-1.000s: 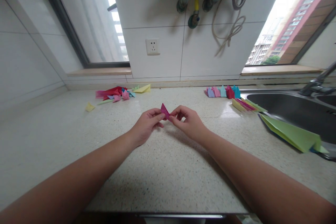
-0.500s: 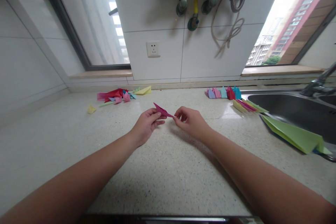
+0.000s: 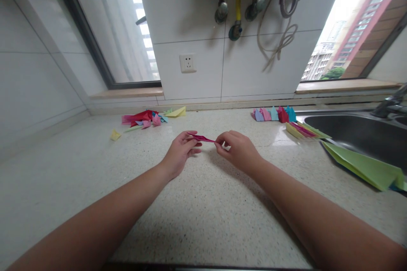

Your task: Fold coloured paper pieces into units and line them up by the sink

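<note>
Since the earlier frames, the magenta folded paper [image 3: 204,139] has tipped from a raised point to a nearly level, edge-on strip, and my right fingers [image 3: 224,136] have drawn a little away from my left fingers [image 3: 187,145]. The pale speckled worktop [image 3: 197,220] extends beneath; the metal sink [image 3: 362,132] is set into it at right. A large green folded sheet [image 3: 362,165] lies along the sink's near edge. A heap of coloured papers [image 3: 144,115] lies at back left; a row of small folded papers [image 3: 274,114] stands at back right, near the sink. Between these groups, above the worktop, my left fingers grip the magenta folded paper's left part while my right fingers pinch its right tip. A small yellow piece [image 3: 115,135] lies near the heap.
</note>
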